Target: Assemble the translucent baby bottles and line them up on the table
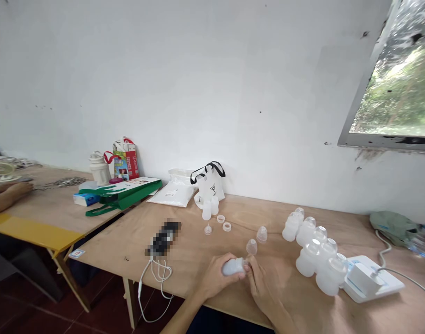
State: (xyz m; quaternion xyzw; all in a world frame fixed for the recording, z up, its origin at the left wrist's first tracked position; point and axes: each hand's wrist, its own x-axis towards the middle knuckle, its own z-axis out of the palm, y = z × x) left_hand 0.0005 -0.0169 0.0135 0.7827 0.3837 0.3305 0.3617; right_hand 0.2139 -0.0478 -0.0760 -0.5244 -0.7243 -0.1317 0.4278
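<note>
A small milky-white baby bottle [233,266] lies tilted on its side in my left hand [216,274], whose fingers wrap round its body. My right hand [261,284] pinches the top of the bottle, where a clear piece partly shows; the fingertips hide most of it. Just beyond the hands, two clear domed caps [262,234] rest on the table. Farther off stand two open bottles [206,211], with two loose collar rings [226,227] and a nipple [208,229] in front of them.
Several capped bottles [307,257] stand at the right, beside a white box with a charger [367,278]. A blurred-out dark object [163,239] and white cable [140,287] lie left. White bags [210,185] lean by the wall. Another person's arm [10,197] rests on the neighbouring table.
</note>
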